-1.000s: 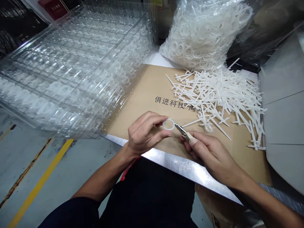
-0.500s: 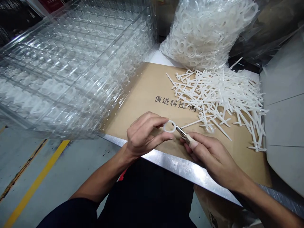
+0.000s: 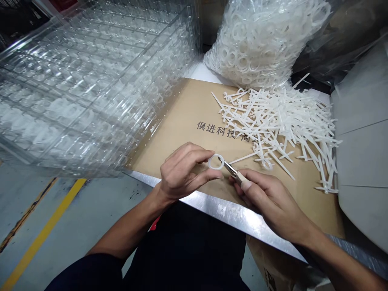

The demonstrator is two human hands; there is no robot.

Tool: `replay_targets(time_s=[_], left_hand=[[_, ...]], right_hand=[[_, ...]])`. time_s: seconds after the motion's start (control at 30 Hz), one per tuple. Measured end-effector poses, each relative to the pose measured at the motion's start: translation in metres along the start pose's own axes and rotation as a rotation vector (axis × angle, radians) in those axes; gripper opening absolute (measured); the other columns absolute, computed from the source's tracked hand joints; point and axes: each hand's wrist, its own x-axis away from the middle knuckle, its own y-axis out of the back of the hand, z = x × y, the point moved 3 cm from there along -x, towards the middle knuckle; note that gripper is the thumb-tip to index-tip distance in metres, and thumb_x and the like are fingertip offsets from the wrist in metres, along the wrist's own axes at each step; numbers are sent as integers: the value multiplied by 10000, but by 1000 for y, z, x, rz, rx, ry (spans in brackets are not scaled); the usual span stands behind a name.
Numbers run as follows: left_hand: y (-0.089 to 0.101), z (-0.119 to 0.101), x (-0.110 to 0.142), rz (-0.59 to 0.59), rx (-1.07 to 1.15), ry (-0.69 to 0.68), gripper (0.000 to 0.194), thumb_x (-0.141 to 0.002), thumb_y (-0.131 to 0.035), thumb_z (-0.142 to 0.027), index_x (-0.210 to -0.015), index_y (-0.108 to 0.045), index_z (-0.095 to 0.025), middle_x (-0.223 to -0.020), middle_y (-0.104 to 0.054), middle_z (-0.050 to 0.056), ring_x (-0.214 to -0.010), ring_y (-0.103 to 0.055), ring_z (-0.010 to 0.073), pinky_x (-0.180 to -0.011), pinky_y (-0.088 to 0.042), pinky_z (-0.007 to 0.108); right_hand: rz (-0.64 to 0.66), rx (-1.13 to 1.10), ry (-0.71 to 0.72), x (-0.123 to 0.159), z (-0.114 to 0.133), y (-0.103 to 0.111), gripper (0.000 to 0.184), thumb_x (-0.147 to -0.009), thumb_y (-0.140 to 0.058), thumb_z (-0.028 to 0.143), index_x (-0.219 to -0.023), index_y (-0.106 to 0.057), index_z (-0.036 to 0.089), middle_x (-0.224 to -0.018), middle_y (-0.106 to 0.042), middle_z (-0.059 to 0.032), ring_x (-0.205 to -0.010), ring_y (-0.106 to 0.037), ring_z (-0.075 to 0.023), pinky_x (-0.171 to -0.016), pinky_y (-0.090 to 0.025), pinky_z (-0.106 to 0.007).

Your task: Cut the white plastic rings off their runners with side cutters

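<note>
Between the thumb and forefinger of my left hand (image 3: 184,171) is a small white plastic ring (image 3: 209,163), held up above the cardboard. My right hand (image 3: 266,200) is closed around a pair of nippers (image 3: 233,171) with a pale handle and metal jaws. The tips of the jaws reach the ring's right side, at or just inside its rim; whether they bite on it I cannot tell. Beyond the hands, a heap of white plastic sprue offcuts (image 3: 281,125) lies on the cardboard sheet (image 3: 172,129).
Stacked clear plastic trays (image 3: 91,89) holding white parts stand at the left. A clear bag of white rings (image 3: 251,48) sits at the back. To the right is a grey-white panel (image 3: 363,137). The table's metal edge (image 3: 224,212) runs close to my body.
The jaw tips of the nippers reach slightly further into the ring. Both hands keep nearly the same place, and the whole view has shifted a little.
</note>
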Motion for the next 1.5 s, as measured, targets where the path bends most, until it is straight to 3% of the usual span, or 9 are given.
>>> replay_targets(time_s=[0.27, 0.47, 0.6, 0.77, 0.87, 0.93, 1.1, 1.3, 1.5], left_hand=[[1, 1, 3, 19, -6, 26, 348, -879, -826, -360, -1120, -693, -148, -848, -731, 61, -743, -676, 150, -684, -566, 263], [11, -1, -20, 56, -21, 96, 251, -921, -777, -250, -1146, -701, -169, -896, -729, 44, -779, -670, 145, -711, -567, 280], [6, 6, -86, -14, -81, -16, 234, -925, -763, -257, -1143, -726, -180, -901, -735, 35, -780, -652, 147, -710, -541, 300], [-40, 61, -227, -162, -68, 19, 235, -1009, -648, -392, -1096, -727, -189, -993, -700, 70, -888, -641, 188, -835, -501, 365], [-66, 95, -293, -44, -69, 133, 262, -915, -779, -414, -1019, -713, -183, -931, -657, 76, -926, -633, 232, -909, -469, 396], [-72, 102, -305, 6, -117, 190, 211, -939, -754, -357, -1041, -703, -179, -922, -642, 77, -953, -612, 237, -954, -456, 412], [-68, 67, -227, 137, -127, 103, 211, -1015, -610, -267, -1182, -652, -145, -1081, -664, 100, -957, -596, 193, -959, -504, 427], [-86, -12, -91, 556, -30, -130, 229, -940, -678, -354, -1118, -687, -210, -979, -684, 68, -859, -650, 208, -763, -545, 332], [-113, -24, -48, 794, -198, -214, 289, -961, -643, -361, -1167, -647, -158, -1089, -658, 119, -968, -626, 253, -825, -514, 358]], right_hand=[[-38, -111, -2, 2, -8, -2, 369, -1100, -454, 457, -897, -623, 200, -770, -526, 7, -654, -463, -137, -557, -371, -266], [-286, -421, 202, 1, -13, 8, 365, -1064, -513, 523, -1046, -665, 192, -894, -618, -35, -681, -530, -155, -629, -433, -303], [-484, -538, 362, -3, -11, 25, 366, -1019, -591, 536, -1040, -699, 188, -929, -636, -44, -696, -543, -152, -647, -443, -304], [-525, -508, 397, -12, -16, 38, 391, -1013, -587, 560, -1054, -702, 189, -906, -628, -36, -661, -516, -138, -576, -403, -285], [-531, -482, 414, -15, -18, 40, 399, -1019, -582, 557, -1014, -702, 177, -870, -620, -34, -639, -503, -134, -559, -398, -282], [-541, -482, 422, -15, -17, 41, 402, -1023, -575, 556, -1050, -702, 176, -871, -615, -33, -628, -502, -134, -535, -393, -276], [-606, -489, 454, -11, -10, 46, 437, -1013, -573, 576, -1108, -706, 171, -897, -625, -39, -655, -535, -146, -568, -453, -284], [-714, -462, 439, -10, -11, 60, 434, -1011, -567, 560, -1144, -695, 168, -899, -631, -36, -666, -544, -153, -593, -475, -285], [-792, -372, 432, -13, -14, 66, 436, -1006, -568, 548, -1143, -709, 159, -873, -650, -40, -668, -557, -169, -625, -497, -308]])
